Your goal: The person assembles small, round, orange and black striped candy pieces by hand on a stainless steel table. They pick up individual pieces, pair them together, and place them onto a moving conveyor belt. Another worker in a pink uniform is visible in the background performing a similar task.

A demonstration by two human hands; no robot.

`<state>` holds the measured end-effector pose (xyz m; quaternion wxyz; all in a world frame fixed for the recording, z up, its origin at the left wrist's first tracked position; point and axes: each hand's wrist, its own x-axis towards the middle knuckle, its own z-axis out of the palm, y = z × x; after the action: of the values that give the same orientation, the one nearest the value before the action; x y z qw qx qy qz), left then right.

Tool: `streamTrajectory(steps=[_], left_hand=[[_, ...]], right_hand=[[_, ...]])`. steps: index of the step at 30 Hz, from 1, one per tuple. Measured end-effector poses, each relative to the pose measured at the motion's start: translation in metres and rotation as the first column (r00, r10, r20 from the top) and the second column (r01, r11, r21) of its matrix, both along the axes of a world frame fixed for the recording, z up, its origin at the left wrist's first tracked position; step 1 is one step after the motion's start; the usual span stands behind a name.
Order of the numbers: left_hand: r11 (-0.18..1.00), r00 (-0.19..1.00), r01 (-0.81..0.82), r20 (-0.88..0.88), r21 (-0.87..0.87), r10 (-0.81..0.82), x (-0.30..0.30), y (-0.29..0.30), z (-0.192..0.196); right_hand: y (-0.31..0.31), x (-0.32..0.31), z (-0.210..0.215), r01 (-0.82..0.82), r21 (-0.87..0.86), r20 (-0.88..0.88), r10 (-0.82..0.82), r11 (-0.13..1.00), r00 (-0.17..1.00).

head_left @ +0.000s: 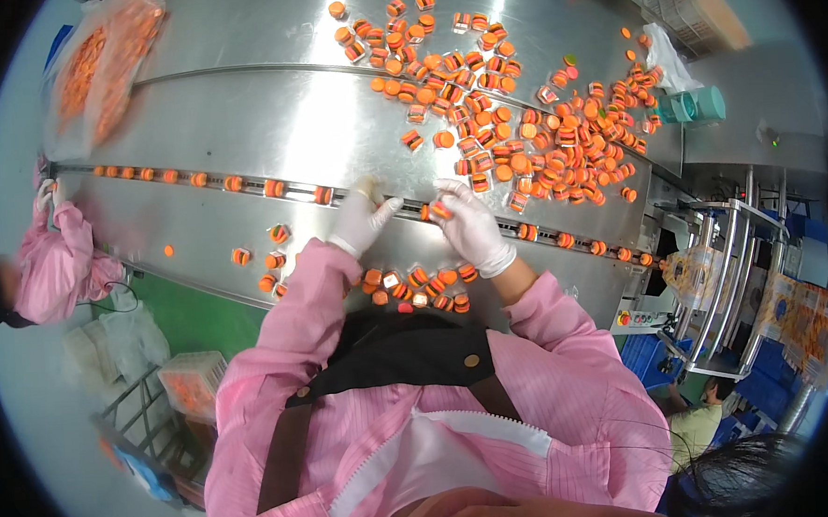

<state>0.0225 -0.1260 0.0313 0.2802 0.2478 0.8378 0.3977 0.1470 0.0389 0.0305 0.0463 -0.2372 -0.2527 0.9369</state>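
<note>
A narrow conveyor channel (pixel 383 203) crosses the steel table, carrying small orange burger-shaped candies (pixel 233 183) spaced out in a row. My gloved right hand (pixel 471 225) is at the channel, fingertips closed on one burger-shaped candy (pixel 440 210) with dark and red layers. Another candy (pixel 425 213) sits in the channel just left of those fingertips. To the left, my gloved left hand (pixel 363 222) reaches over the channel, its thumb apart from the slightly blurred fingers; no candy shows in it. A group of candies (pixel 419 277) lies on the table close to my apron.
A large pile of candies (pixel 549 148) spreads over the table (pixel 266 107) beyond the channel. At the far left are a filled clear bag (pixel 109 68) and a co-worker in pink (pixel 63 263). A metal-framed machine (pixel 715 280) with printed film stands right. Crates (pixel 193 387) sit lower left.
</note>
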Motion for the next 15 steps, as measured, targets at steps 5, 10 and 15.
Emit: streamTrajectory(steps=[5, 10, 15], left_hand=[[0.877, 0.221, -0.399, 0.956, 0.267, -0.191, 0.042, 0.001, 0.001], [0.884, 0.199, -0.352, 0.947, 0.309, -0.252, 0.041, -0.016, -0.004], [0.734, 0.225, -0.593, 0.944, 0.331, -0.243, 0.037, -0.036, -0.011]], right_hand=[[-0.019, 0.003, 0.025, -0.096, 0.916, -0.04, 0.326, 0.39, 0.944], [-0.002, -0.009, 0.015, -0.052, 0.998, 0.026, 0.618, 0.024, 0.786], [0.061, -0.083, 0.014, -0.069, 0.991, -0.004, 0.55, 0.113, 0.835]])
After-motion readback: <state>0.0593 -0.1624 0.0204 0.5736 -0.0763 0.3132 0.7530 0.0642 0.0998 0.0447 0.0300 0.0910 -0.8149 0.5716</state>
